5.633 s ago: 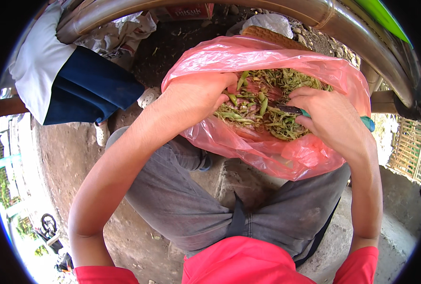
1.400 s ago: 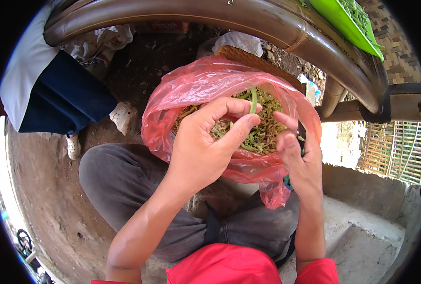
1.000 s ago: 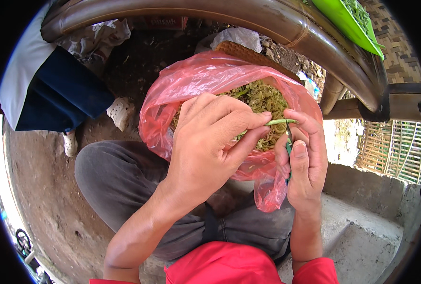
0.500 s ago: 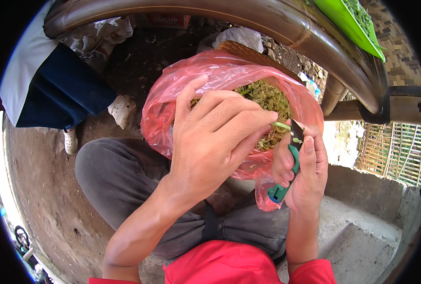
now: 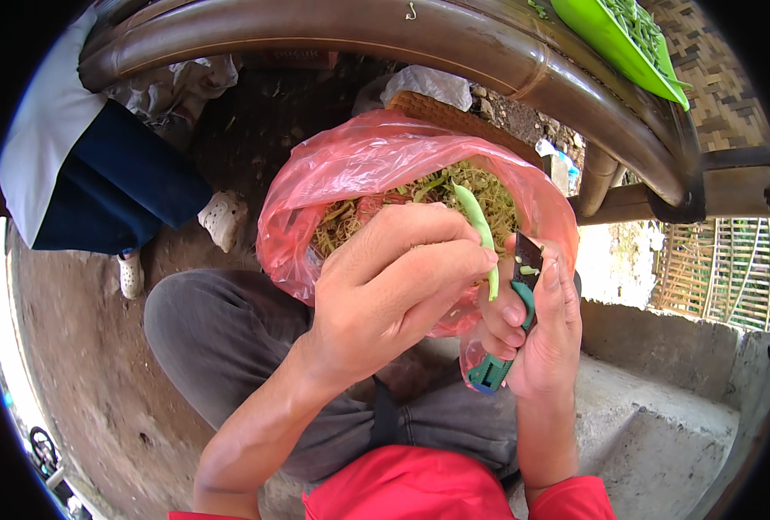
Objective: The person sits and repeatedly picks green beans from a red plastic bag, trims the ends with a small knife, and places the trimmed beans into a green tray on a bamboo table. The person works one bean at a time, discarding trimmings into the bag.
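Note:
My left hand [image 5: 394, 286] pinches a green bean [image 5: 474, 217] between thumb and fingertips, and the pod stands nearly upright. Close beside it, my right hand [image 5: 551, 334] is wrapped round a box cutter [image 5: 491, 373] with a green handle. Its dark blade points away from me, near my right thumb, with small pale green bits stuck to it. Blade and bean are apart. Below both hands lies an open red plastic bag [image 5: 342, 165], holding a heap of green and yellowish plant trimmings [image 5: 493, 195]. My left hand hides part of the heap.
A bamboo bench rail [image 5: 385, 35] arches across the far side, with a bright green tray [image 5: 588, 35] of green beans at right. Someone in navy trousers [image 5: 134, 191] and pale clogs [image 5: 222, 218] stands at left. A concrete step [image 5: 645, 433] lies at right.
The bean has swung from roughly level against the blade to nearly upright and away from it. My right hand and the cutter have shifted slightly left and nearer to me.

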